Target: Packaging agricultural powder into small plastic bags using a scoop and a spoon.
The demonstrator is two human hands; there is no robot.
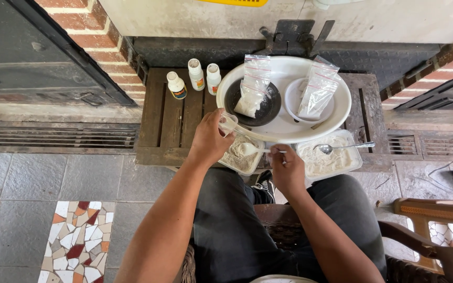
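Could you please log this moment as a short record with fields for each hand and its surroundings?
Left hand: holds a small clear bag open
Right hand: holds a white spoon heaped with powder
Below spoon: left tub of white powder
Right tub: powder, metal spoon resting in it
Basin: two bowls, two filled bags
Behind: three bottles
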